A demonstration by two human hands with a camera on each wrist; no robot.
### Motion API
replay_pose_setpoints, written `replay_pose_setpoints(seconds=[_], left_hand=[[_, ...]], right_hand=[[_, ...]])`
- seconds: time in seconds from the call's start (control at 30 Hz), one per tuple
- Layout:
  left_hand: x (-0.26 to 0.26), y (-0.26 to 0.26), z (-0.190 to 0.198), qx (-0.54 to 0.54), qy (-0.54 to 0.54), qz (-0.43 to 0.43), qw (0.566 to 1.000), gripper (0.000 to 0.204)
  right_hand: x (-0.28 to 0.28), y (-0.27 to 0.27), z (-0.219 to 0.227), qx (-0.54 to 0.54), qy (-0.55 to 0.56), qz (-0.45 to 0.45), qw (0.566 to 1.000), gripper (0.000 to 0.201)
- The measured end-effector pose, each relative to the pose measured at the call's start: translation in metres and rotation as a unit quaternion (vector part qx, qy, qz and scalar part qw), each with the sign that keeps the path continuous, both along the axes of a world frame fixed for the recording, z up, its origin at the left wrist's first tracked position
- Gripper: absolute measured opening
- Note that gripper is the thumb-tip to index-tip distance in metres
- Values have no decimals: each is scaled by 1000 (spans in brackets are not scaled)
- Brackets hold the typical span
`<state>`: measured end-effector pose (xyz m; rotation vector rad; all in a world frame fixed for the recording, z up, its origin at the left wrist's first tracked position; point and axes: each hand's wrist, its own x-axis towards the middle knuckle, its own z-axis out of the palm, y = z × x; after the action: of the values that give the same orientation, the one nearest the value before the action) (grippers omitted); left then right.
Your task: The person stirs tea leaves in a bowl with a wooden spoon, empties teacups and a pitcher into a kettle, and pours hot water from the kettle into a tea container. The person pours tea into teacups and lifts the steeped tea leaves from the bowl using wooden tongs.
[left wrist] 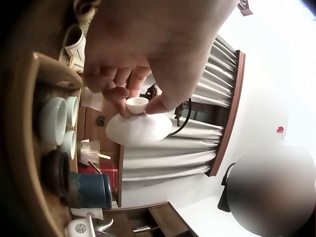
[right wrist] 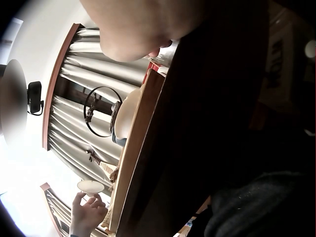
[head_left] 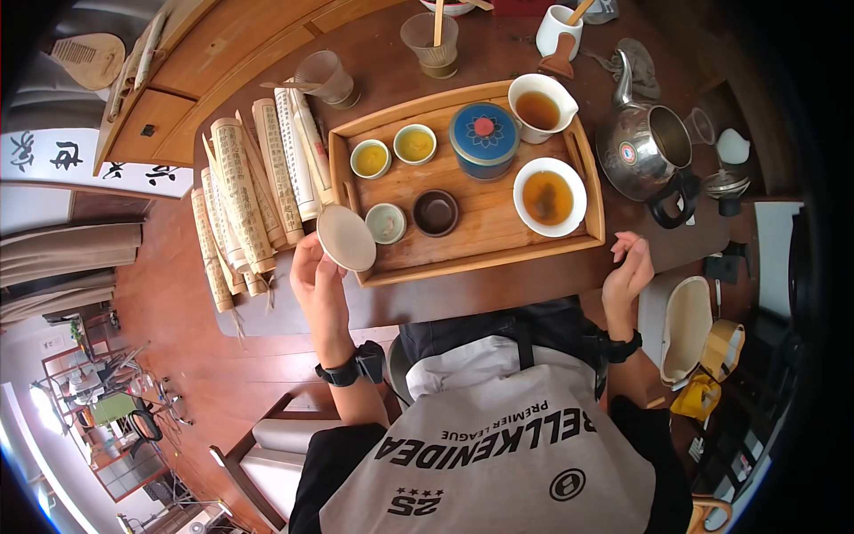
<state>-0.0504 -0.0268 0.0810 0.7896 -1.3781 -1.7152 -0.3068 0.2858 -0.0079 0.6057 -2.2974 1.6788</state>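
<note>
My left hand (head_left: 318, 283) pinches the small knob of a white gaiwan lid (left wrist: 138, 129) between thumb and fingertips. The lid (head_left: 347, 238) is raised and tilted at the tray's near left corner, its inside facing up in the head view. On the wooden tray (head_left: 485, 236) stand a white gaiwan bowl (head_left: 578, 214) of amber tea with dark leaves, a white pitcher (head_left: 532, 135) of tea and a blue canister (head_left: 484, 160). A pale cup (head_left: 385, 222), a dark brown cup (head_left: 436, 213) and two cups of yellow tea stand further left. My right hand (head_left: 630, 271) hangs loosely at the table's front edge, holding nothing.
Several bamboo-slip scrolls (head_left: 240, 191) lie left of the tray. A steel kettle (head_left: 633, 151) stands to its right, its black handle toward me. Behind the tray are a ribbed glass (head_left: 431, 49) with a stick, another glass (head_left: 327, 78) and a white holder (head_left: 556, 36).
</note>
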Motion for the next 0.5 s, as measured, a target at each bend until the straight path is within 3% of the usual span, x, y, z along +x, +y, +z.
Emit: replay_pose_setpoints(seconds=[0.2, 0.27, 0.33, 0.4, 0.5], left_hand=[[6, -1, -2, 13, 13, 5, 1000, 21], [3, 1, 3, -138, -140, 6, 980, 22], [-6, 5, 3, -159, -148, 21, 976, 19], [-10, 4, 0, -297, -273, 10, 915, 18], [-24, 9, 1, -356, -294, 15, 887, 17]], right_hand=[[0, -1, 1, 8, -4, -2, 1000, 39], [0, -1, 2, 12, -4, -2, 1000, 39], [0, -1, 2, 13, -4, 0, 1000, 39], [0, -2, 2, 11, -4, 1, 1000, 39], [0, -2, 2, 6, -5, 0, 1000, 38]])
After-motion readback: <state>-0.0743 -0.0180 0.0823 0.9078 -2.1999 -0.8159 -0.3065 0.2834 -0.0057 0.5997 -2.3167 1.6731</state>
